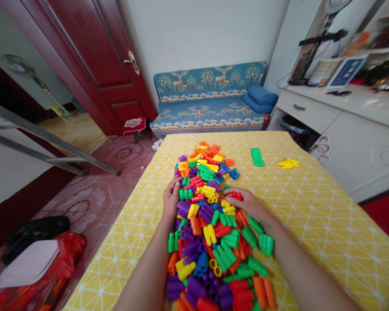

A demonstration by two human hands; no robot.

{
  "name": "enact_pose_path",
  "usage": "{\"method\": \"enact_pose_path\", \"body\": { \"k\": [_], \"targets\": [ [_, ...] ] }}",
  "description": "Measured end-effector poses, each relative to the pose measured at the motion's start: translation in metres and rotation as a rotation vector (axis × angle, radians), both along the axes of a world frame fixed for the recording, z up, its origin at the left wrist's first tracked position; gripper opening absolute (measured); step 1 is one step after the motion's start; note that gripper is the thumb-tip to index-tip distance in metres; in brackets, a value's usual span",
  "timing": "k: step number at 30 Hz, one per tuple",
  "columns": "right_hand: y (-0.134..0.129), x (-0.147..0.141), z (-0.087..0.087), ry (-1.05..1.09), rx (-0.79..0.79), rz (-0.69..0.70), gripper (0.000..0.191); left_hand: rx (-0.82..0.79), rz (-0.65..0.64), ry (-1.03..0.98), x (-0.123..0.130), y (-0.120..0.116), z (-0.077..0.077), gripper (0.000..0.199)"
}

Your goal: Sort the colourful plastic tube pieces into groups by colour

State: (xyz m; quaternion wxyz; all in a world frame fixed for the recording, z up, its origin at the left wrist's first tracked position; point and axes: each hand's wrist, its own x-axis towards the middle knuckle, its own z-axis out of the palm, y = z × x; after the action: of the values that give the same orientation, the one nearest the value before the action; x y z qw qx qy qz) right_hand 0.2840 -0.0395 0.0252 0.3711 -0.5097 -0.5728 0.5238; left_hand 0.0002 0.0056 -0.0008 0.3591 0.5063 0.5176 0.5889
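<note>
A long heap of bright plastic bullet-shaped connecting blocks [227,255] in green, purple, red, yellow, orange and blue runs down the table. My left hand [172,195] lies along the heap's left edge, its fingers stretched forward beside green and purple blocks. On the right edge, my right hand [248,204] reaches inward with thumb and fingers apart. A red block [236,196] shows between them; I cannot see that it is gripped. Several green blocks [266,245] lie near my right forearm.
The table wears a yellow patterned cloth [324,216]. A green block strip [257,157] and a small group of yellow blocks [289,163] lie apart at the far right. Beyond are a blue sofa [207,113] and a red stool [135,125]; a white cabinet [353,142] stands right.
</note>
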Motion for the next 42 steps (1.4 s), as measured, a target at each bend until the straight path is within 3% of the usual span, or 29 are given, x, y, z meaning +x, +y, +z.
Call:
{"method": "enact_pose_path", "body": {
  "k": [7,11,14,17,21,27,33,35,39,42],
  "targets": [
    [0.003,-0.001,-0.001,-0.033,-0.035,-0.044,0.047,0.015,-0.004,0.017,0.000,-0.001,0.002,0.036],
    [0.001,0.009,0.011,-0.089,0.025,0.112,0.049,0.010,-0.005,0.012,0.000,0.000,0.002,0.036],
    [0.000,0.016,0.019,-0.172,0.082,0.202,0.039,0.013,-0.007,0.007,0.000,0.000,0.001,0.035],
    [0.006,0.021,0.015,-0.182,0.104,0.054,0.031,0.016,-0.007,0.003,0.000,0.001,0.000,0.034],
    [0.015,0.031,0.002,-0.105,0.122,-0.134,0.033,0.018,-0.007,0.002,0.000,0.001,0.000,0.034],
    [0.014,0.031,0.001,-0.166,0.142,-0.087,0.030,0.022,0.002,0.019,0.001,0.000,0.003,0.033],
    [0.015,0.017,0.001,-0.337,0.429,-0.140,0.018,0.017,-0.001,0.023,0.000,0.000,0.003,0.034],
    [0.016,0.016,-0.001,-0.388,0.488,-0.142,0.023,0.019,-0.001,0.024,0.000,0.000,0.003,0.034],
    [0.015,0.012,-0.005,-0.556,0.506,-0.008,0.045,0.019,-0.002,0.020,0.001,0.000,0.003,0.034],
    [0.014,0.009,-0.007,-0.629,0.514,0.034,0.041,0.017,-0.001,0.014,0.001,0.000,0.001,0.035]
  ]
}}
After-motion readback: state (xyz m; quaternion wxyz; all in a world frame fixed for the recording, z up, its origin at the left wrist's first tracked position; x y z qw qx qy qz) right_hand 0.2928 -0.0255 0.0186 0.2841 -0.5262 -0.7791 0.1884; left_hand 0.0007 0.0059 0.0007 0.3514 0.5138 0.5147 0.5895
